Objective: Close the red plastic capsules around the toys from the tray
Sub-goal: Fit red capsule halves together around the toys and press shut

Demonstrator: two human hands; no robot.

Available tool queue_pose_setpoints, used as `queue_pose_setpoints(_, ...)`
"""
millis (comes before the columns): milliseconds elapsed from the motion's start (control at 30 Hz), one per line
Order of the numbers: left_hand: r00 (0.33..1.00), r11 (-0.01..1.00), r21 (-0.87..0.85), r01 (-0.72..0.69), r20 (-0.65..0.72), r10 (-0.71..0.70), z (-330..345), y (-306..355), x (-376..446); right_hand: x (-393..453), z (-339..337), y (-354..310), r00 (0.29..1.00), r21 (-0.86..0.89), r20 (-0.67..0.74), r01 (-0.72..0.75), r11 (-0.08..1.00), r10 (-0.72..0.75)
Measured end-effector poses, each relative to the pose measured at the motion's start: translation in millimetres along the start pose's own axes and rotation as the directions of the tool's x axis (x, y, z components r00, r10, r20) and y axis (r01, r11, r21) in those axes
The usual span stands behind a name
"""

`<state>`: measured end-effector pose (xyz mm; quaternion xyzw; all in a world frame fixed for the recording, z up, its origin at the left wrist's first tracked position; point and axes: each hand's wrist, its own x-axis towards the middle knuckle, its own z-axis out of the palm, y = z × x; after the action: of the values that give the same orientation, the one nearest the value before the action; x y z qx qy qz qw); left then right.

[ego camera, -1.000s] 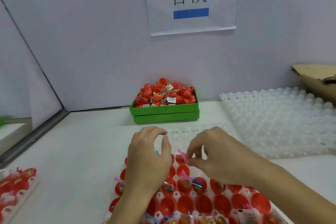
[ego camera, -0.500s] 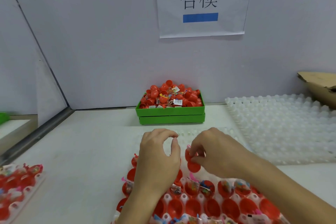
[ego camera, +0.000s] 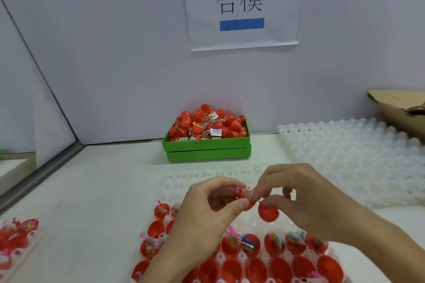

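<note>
Two bare hands [ego camera: 253, 209], forearms sleeveless, no jewellery

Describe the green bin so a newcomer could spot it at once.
Start at the paper sign with two large characters on the back wall. Directly beneath it, on the white table against the wall, sits the green bin. It is the only green container, heaped with loose red capsules rather than holding them in rows.

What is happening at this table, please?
A person is assembling red plastic capsules. Above the white plastic tray of open red halves and small packed toys, the left hand pinches one red capsule half with a pink-trimmed toy packet, while the right hand holds the other red half beside it. The two halves are not yet closed. A green plastic box at the wall holds many red capsules.
</note>
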<state>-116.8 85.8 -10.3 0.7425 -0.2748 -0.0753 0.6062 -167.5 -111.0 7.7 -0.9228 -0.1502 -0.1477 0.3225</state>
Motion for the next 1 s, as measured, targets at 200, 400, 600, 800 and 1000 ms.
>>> queue_pose_setpoints(200,0.981,0.991,0.02,-0.133,-0.143,0.134,5.1,-1.1,-0.2,-11.9,-2.6,2.8,0.956,0.327,-0.09,-0.237,0.915,0.28)
queue_pose_setpoints(400,0.968,0.979,0.096,-0.179,-0.162,0.193,11.0,0.8,-1.4,-17.7,12.9,-6.7,0.926,0.491,-0.112,-0.264,0.83,0.36)
queue_pose_setpoints(600,0.974,0.967,0.14,-0.215,-0.04,0.222,11.6,1.2,-4.4,-27.7,26.4,-7.2,0.907,0.617,-0.254,-0.115,0.779,0.335)
queue_pose_setpoints(800,0.972,0.967,0.094,-0.236,0.028,0.235,9.7,3.1,-6.4,-30.5,31.2,-8.6,0.898,0.675,-0.286,-0.059,0.736,0.334)
queue_pose_setpoints(1000,0.978,0.971,0.117,-0.21,0.014,0.21,7.7,2.5,-4.8,-31.3,33.7,-11.8,0.897,0.736,-0.255,-0.063,0.675,0.362)
